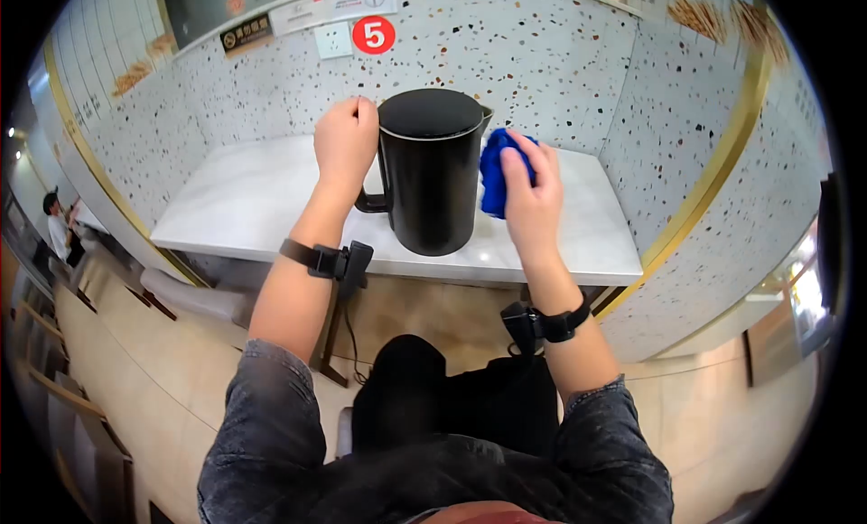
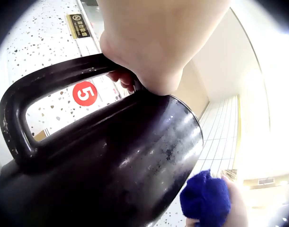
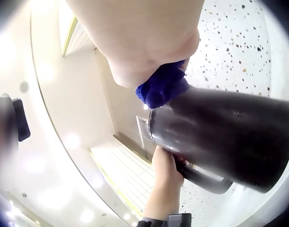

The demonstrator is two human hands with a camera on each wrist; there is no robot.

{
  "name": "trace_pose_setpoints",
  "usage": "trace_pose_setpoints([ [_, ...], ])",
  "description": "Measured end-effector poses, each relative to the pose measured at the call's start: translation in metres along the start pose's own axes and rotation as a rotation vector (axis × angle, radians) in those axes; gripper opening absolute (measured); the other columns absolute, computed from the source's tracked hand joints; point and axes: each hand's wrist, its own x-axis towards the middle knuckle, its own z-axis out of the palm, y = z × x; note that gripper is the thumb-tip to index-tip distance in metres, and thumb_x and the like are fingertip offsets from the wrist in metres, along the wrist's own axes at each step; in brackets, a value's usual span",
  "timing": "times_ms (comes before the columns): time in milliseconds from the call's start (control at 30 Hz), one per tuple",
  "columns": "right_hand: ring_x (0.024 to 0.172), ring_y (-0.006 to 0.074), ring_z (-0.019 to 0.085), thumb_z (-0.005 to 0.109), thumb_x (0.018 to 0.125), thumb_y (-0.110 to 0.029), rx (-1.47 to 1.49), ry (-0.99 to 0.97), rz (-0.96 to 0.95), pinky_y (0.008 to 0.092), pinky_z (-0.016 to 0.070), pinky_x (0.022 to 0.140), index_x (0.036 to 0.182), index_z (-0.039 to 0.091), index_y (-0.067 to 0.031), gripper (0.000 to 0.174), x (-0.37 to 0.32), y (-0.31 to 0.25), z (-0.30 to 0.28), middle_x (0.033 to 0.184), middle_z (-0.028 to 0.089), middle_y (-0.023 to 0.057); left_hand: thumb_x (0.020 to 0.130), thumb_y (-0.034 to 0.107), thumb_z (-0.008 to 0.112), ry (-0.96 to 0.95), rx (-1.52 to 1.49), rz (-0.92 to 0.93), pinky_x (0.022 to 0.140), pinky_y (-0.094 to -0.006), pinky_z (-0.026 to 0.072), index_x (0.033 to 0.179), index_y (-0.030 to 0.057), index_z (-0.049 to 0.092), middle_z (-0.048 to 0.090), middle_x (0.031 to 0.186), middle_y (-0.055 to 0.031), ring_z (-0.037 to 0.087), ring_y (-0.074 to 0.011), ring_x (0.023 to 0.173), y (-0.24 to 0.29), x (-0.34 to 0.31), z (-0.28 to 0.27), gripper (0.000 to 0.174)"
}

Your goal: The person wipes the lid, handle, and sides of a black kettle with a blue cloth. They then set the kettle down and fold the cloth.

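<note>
A tall black jug point(image 1: 433, 190) with a flat lid point(image 1: 431, 113) and a small spout stands upright over the white table in the head view. My left hand point(image 1: 347, 140) grips the upper end of its handle point(image 2: 14, 109), and the left wrist view shows fingertips curled under the bar. To the right of the jug, my right hand point(image 1: 539, 194) holds a bunched blue cloth point(image 1: 493, 176) between thumb and fingers. In the right wrist view the cloth point(image 3: 161, 87) overlaps the jug's side near the rim. Pale marks speckle the jug's dark body point(image 2: 149, 146).
The white tabletop point(image 1: 271, 181) ends at speckled panels behind and on the right. A socket plate point(image 1: 334, 41) and a red number 5 sign point(image 1: 374, 35) are on the back wall. A padded chair point(image 1: 194, 294) stands at the left front. Farther left, a person point(image 1: 60, 228) is in the background.
</note>
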Motion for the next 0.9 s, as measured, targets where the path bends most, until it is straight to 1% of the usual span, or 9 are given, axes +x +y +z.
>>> trace_pose_setpoints([
  [67,0.111,0.0304,0.053,0.069,0.086,-0.024,-0.095,0.036,-0.062,0.0345,0.0430,0.096,0.119,0.062,-0.0042,0.039,-0.003,0.001,0.014,0.123,0.050,0.0191,0.091,0.028,0.048,-0.046,0.125,0.021,0.074,-0.0457,0.0467,0.084,0.0005,0.066,0.065,0.090,-0.0214,0.060,-0.0400,0.082,0.002,0.000,-0.002,0.033],
  [167,0.111,0.0334,0.054,0.070,0.085,-0.025,-0.107,0.062,-0.083,0.0370,0.0459,0.093,0.121,0.061,-0.0046,0.043,-0.008,-0.001,0.028,0.122,0.050,0.0196,0.090,0.023,0.054,0.036,0.131,0.323,0.079,-0.0424,0.0478,0.097,0.0042,0.067,0.066,0.102,-0.0169,0.061,-0.0360,0.094,-0.001,0.007,-0.003,0.024],
  [233,0.108,0.0340,0.055,0.070,0.085,-0.024,-0.101,0.092,-0.092,0.0373,0.0467,0.091,0.120,0.062,-0.0048,0.041,-0.007,0.002,0.031,0.120,0.051,0.0192,0.083,0.031,0.068,-0.118,-0.008,0.746,0.088,-0.0398,0.0459,0.111,0.0080,0.066,0.066,0.116,-0.0117,0.060,-0.0307,0.108,0.011,0.005,-0.009,0.037],
  [267,0.103,0.0334,0.057,0.069,0.085,-0.022,-0.131,0.112,-0.143,0.0370,0.0477,0.088,0.117,0.064,-0.0042,0.037,-0.005,0.005,0.032,0.115,0.054,0.0184,0.083,0.031,0.068,-0.122,-0.009,0.756,0.088,-0.0398,0.0459,0.111,0.0080,0.066,0.066,0.116,-0.0117,0.060,-0.0307,0.108,0.017,0.002,-0.013,0.037],
  [367,0.094,0.0320,0.060,0.067,0.086,-0.018,-0.174,0.171,-0.175,0.0364,0.0491,0.081,0.110,0.067,-0.0028,0.028,0.004,0.009,0.032,0.105,0.058,0.0167,0.060,0.053,0.081,-0.322,0.204,0.754,0.096,-0.0395,0.0396,0.118,0.0116,0.066,0.065,0.123,-0.0077,0.059,-0.0251,0.115,0.020,-0.005,-0.015,0.073],
  [433,0.082,0.0295,0.062,0.065,0.087,-0.013,-0.141,0.242,-0.110,0.0349,0.0499,0.073,0.102,0.070,-0.0011,0.020,0.012,0.002,0.034,0.095,0.061,0.0152,0.060,0.052,0.081,-0.334,0.192,0.744,0.095,-0.0391,0.0398,0.118,0.0123,0.066,0.065,0.123,-0.0075,0.059,-0.0252,0.115,0.018,-0.004,-0.014,0.072],
  [600,0.078,0.0284,0.061,0.065,0.084,-0.008,-0.148,0.302,-0.162,0.0347,0.0500,0.069,0.100,0.070,-0.0002,0.019,0.003,0.003,0.054,0.089,0.061,0.0134,0.057,0.039,0.086,-0.347,0.164,0.741,0.095,-0.0401,0.0469,0.117,0.0087,0.066,0.065,0.122,-0.0129,0.060,-0.0303,0.112,0.024,-0.005,-0.014,0.070],
  [800,0.072,0.0246,0.057,0.071,0.075,-0.001,-0.353,0.358,-0.562,0.0335,0.0490,0.063,0.098,0.071,-0.0006,0.023,0.001,0.012,0.058,0.082,0.058,0.0081,0.056,0.032,0.086,-0.355,0.175,0.727,0.095,-0.0395,0.0470,0.119,0.0102,0.066,0.065,0.123,-0.0111,0.060,-0.0304,0.110,0.025,-0.005,-0.016,0.069],
  [900,0.071,0.0238,0.056,0.072,0.073,-0.001,-0.384,0.318,-0.659,0.0332,0.0488,0.062,0.098,0.070,-0.0017,0.025,0.004,0.011,0.055,0.082,0.057,0.0067,0.059,0.042,0.083,-0.394,0.166,0.693,0.092,-0.0398,0.0405,0.119,0.0146,0.067,0.064,0.125,-0.0040,0.057,-0.0238,0.113,0.024,-0.004,-0.016,0.068],
])
